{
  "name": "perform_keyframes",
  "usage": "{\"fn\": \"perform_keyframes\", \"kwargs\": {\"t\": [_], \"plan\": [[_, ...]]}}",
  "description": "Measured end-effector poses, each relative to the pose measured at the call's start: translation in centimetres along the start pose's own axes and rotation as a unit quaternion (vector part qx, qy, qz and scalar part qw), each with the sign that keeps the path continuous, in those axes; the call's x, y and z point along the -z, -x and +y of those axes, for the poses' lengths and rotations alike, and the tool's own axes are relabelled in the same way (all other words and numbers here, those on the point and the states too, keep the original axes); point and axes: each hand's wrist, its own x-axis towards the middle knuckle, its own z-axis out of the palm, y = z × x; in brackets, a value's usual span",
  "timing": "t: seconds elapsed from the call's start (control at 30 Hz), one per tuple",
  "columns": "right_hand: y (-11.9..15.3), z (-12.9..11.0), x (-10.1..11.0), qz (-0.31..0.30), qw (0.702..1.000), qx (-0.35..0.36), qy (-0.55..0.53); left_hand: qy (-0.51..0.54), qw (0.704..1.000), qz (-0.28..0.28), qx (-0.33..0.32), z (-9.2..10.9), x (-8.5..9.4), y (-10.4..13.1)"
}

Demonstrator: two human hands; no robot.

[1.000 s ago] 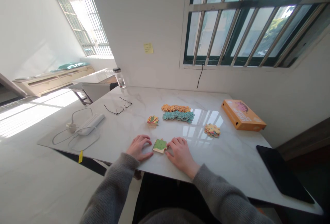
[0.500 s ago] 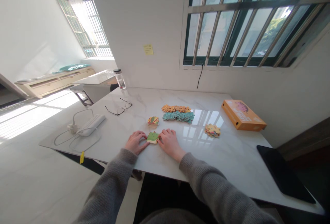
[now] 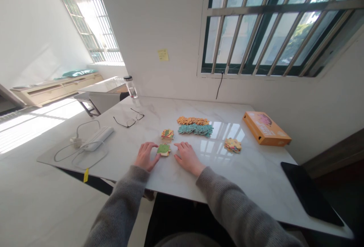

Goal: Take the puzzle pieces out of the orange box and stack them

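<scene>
A small stack of green-topped puzzle pieces (image 3: pixel 164 149) lies on the white marbled table (image 3: pixel 227 178). My left hand (image 3: pixel 145 156) is at its left side, thumb at the near corner and index finger at the far corner, pinching it. To the right of the stack, my right hand (image 3: pixel 188 158) rests low over the table, fingers spread and apart from the pieces. Just behind stands another stack of multicoloured puzzle pieces (image 3: pixel 167 134). Farther back lie a row of orange pieces (image 3: pixel 193 120) and a row of teal pieces (image 3: pixel 195 129).
A loose pile of yellowish pieces (image 3: pixel 233 145) lies to the right, with an orange box (image 3: pixel 266 128) beyond it. A black tablet (image 3: pixel 311 194) sits by the right edge. On the left are glasses (image 3: pixel 131 121), a power strip with cables (image 3: pixel 97 139) and a bottle (image 3: pixel 131 87).
My right hand has let go of the green-topped stack and drawn away, its fingers opening. The stack sits slightly turned, with my left hand still at its side.
</scene>
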Motion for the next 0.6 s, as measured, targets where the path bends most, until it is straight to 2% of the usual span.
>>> {"fn": "perform_keyframes", "kwargs": {"t": [0.07,0.17,0.33,0.47,0.6], "plan": [[1.4,1.2,1.2,-0.008,1.000,0.008,-0.009,0.023,0.999,-0.015,-0.040,1.7,0.0,-0.5],[3.8,3.4,3.1,-0.014,0.999,0.028,-0.041,0.053,0.992,-0.076,-0.084,5.0,-0.8,-1.6],[7.1,6.7,5.4,0.028,0.996,-0.006,-0.080,0.109,0.972,-0.146,-0.146,9.9,-4.4,-4.6],[8.2,8.4,5.7,0.045,0.998,-0.027,-0.035,0.103,0.965,-0.195,-0.144,11.7,-8.6,-7.1],[8.2,10.0,5.5,0.040,0.994,-0.077,0.064,0.070,0.974,-0.171,-0.128,12.0,-11.3,-7.9]]}}
